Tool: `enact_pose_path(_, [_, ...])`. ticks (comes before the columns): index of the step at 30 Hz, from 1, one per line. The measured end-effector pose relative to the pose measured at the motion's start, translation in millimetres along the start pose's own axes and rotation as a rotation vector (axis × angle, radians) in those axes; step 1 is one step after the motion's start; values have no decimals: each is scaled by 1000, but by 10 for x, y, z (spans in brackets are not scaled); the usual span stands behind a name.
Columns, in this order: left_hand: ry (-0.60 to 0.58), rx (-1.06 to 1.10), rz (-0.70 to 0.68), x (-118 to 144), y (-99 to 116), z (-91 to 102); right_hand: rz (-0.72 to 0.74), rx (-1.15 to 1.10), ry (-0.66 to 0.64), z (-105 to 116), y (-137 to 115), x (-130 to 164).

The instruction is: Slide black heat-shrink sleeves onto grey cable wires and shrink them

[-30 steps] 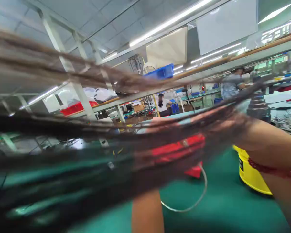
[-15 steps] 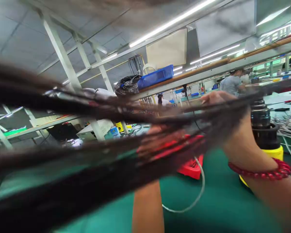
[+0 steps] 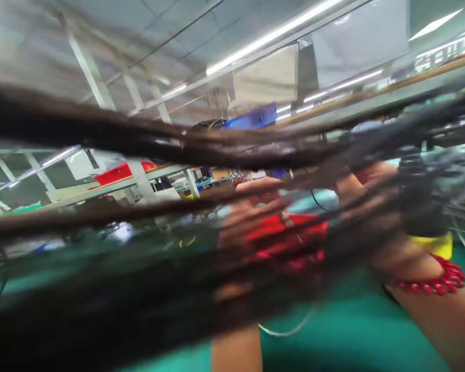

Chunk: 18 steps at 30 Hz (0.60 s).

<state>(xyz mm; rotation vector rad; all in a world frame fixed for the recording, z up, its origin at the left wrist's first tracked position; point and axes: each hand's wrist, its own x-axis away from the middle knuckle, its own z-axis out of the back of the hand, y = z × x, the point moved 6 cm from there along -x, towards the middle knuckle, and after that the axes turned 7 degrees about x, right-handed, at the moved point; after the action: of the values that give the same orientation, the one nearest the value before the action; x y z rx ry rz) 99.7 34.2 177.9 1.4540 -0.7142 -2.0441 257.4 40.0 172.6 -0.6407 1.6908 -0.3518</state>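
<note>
Head view, workbench. Your left hand (image 3: 251,217) and right hand (image 3: 375,206) are both raised over the green bench mat (image 3: 344,330), each among a bundle of dark wires (image 3: 147,268) that sweeps in heavy blur across the whole frame from lower left to upper right. The blur hides your fingers, so you cannot tell how far either hand is closed or whether it grips the wires. A red bead bracelet (image 3: 430,281) circles your right wrist. A red object (image 3: 290,237) lies on the mat just behind your left hand; a yellow-based fixture (image 3: 432,243) stands close behind your right wrist. A blue bin (image 3: 251,118) sits on the overhead shelf.
</note>
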Motion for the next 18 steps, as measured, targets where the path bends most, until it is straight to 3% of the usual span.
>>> enact_pose_path(7, [-35,8,-19,-9,7,-22,39,-10,68,35,18,15])
enact_pose_path(18, [1,8,1,-2,19,-20,58,-62,20,11,5,-10])
